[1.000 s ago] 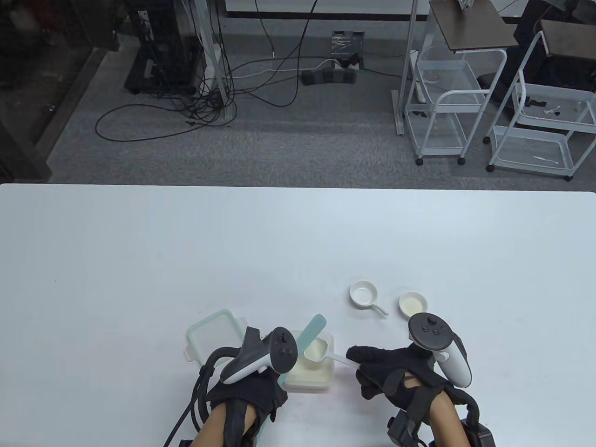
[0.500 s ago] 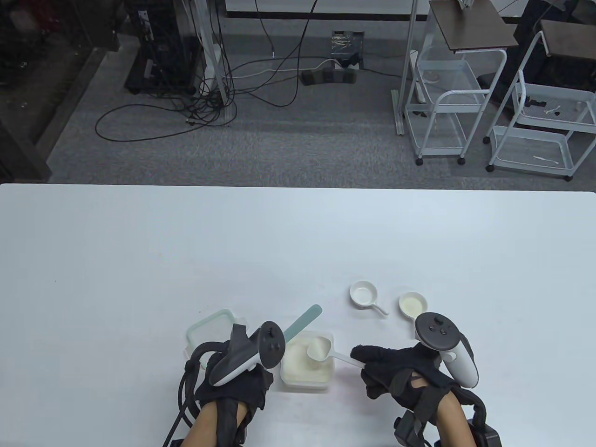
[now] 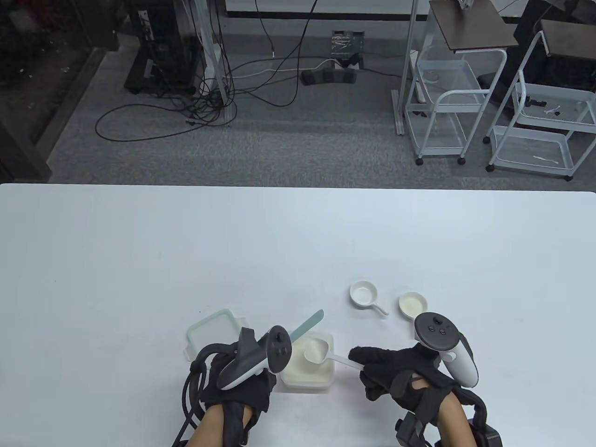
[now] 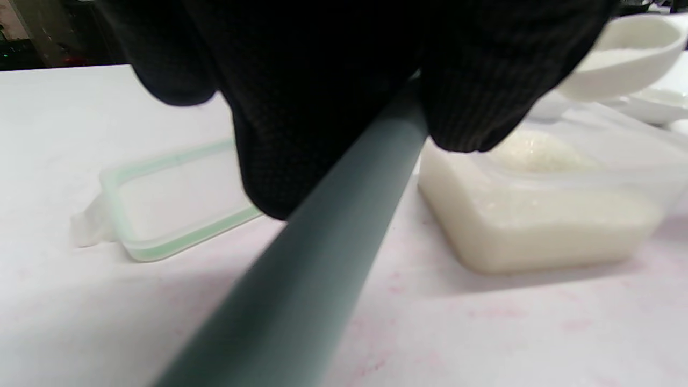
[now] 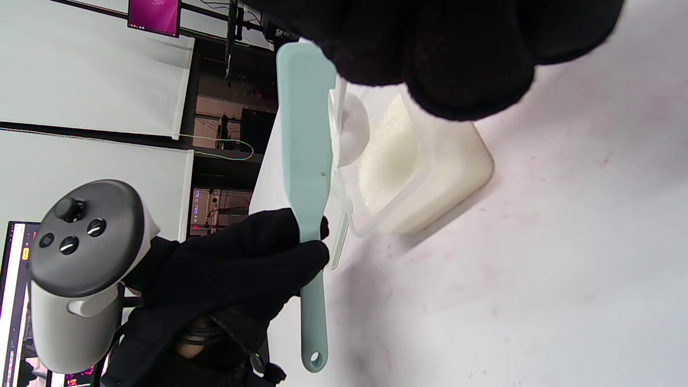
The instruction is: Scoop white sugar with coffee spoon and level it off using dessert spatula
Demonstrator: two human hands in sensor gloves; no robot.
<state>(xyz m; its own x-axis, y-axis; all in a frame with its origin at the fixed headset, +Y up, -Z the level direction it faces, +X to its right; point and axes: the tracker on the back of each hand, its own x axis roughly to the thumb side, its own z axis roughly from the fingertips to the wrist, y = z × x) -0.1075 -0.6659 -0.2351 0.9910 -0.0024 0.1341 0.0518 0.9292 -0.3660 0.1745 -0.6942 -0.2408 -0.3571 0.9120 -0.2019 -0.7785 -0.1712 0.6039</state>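
- Table view: since 0.5 s ago the left hand (image 3: 242, 377) has shifted right, toward the tub (image 3: 308, 368), and the spatula (image 3: 307, 323) blade has swung nearer the spoon (image 3: 316, 351); the right hand (image 3: 396, 372) has barely moved. The spoon bowl hangs over the open tub, so whatever the blade scrapes off should drop back into the sugar (image 3: 302, 370). The lid (image 3: 209, 330) lies on the worktop (image 3: 139, 260) left of the tub, out of the way. 2 small white dishes (image 3: 363, 294) sit beyond the right hand.
- Left wrist view: the left hand's fingers (image 4: 301, 107) are clenched round the spatula handle (image 4: 322, 242), a firm hold suited to a level sweep. The filled spoon bowl (image 4: 623, 56) shows at upper right, above the tub (image 4: 543, 215).
- Right wrist view: the right hand's fingers (image 5: 457, 54) hide the spoon handle; the table view shows them pinching it. The spatula blade (image 5: 306, 134) stands beside the spoon bowl (image 5: 352, 129); whether they touch I cannot tell. Levelling looks about to begin.
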